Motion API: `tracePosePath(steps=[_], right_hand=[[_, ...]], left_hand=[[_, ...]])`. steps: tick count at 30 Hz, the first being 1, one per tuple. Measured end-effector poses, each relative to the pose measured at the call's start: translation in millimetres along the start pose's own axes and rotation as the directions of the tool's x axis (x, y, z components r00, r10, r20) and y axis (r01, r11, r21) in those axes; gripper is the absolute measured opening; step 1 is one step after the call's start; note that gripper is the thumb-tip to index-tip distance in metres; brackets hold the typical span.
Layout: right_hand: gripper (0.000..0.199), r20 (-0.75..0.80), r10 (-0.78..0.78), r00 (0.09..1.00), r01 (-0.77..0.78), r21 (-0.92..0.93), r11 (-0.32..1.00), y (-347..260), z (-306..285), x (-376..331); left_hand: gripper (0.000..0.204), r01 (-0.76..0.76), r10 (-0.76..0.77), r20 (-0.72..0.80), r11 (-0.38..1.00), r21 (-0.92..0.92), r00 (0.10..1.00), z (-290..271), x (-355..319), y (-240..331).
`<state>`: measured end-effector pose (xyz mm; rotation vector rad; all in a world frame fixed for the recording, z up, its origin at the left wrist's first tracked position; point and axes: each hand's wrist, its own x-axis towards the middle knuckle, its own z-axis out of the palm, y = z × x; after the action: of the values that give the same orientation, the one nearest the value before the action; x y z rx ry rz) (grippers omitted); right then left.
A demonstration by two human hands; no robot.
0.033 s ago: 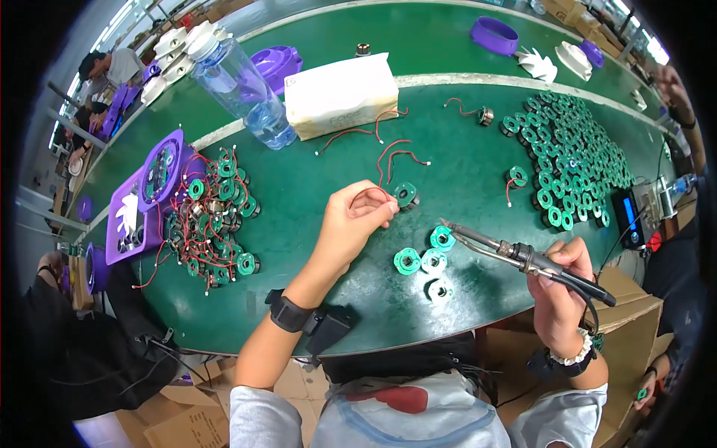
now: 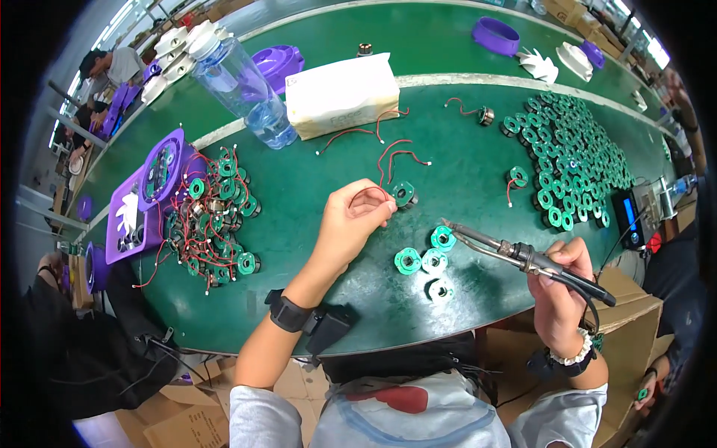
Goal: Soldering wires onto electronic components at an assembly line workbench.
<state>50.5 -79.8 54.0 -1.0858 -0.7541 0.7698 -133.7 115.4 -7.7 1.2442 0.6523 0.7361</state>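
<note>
My left hand (image 2: 355, 216) pinches a thin red wire (image 2: 373, 193) between thumb and fingers. The wire runs to a small round green coil part (image 2: 404, 194) lying on the green table (image 2: 314, 246) just right of my fingertips. My right hand (image 2: 556, 287) grips a soldering iron (image 2: 497, 246) by its black handle. Its tip points left and hovers over another green coil (image 2: 443, 237). Three more coils (image 2: 426, 265) lie in a cluster just below that tip, between my hands.
A heap of coils with red leads (image 2: 216, 224) lies at the left beside purple trays (image 2: 146, 198). A water bottle (image 2: 239, 82) and a white box (image 2: 340, 93) stand at the back. Many green coils (image 2: 571, 160) cover the right, near a blue-screened controller (image 2: 631, 216). Other people sit far left.
</note>
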Motion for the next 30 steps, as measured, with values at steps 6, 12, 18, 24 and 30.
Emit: tracePosePath(steps=[6,12,18,24,30], right_hand=[[0.025,-0.008,0.002,1.000,-0.002,-0.009,1.000,0,1,1],[0.024,-0.001,0.005,1.000,-0.005,-0.011,1.000,0,1,2],[0.022,-0.002,0.012,1.000,-0.012,-0.040,0.999,3,-3,4],[0.022,-0.039,0.000,0.999,-0.002,-0.044,0.999,4,-4,5],[0.021,-0.024,0.011,1.000,-0.012,-0.025,1.000,6,-5,7]], left_hand=[[0.013,0.014,-0.034,0.054,0.939,0.344,0.998,3,-5,11],[0.014,-0.062,0.060,0.017,0.916,0.397,0.998,4,-8,4],[0.011,-0.002,0.001,0.002,0.950,0.312,1.000,-3,-5,-6],[0.012,0.131,-0.127,0.098,0.991,-0.040,0.987,-2,-6,-2],[0.008,0.082,-0.119,0.118,0.957,0.280,0.986,-1,-9,13]])
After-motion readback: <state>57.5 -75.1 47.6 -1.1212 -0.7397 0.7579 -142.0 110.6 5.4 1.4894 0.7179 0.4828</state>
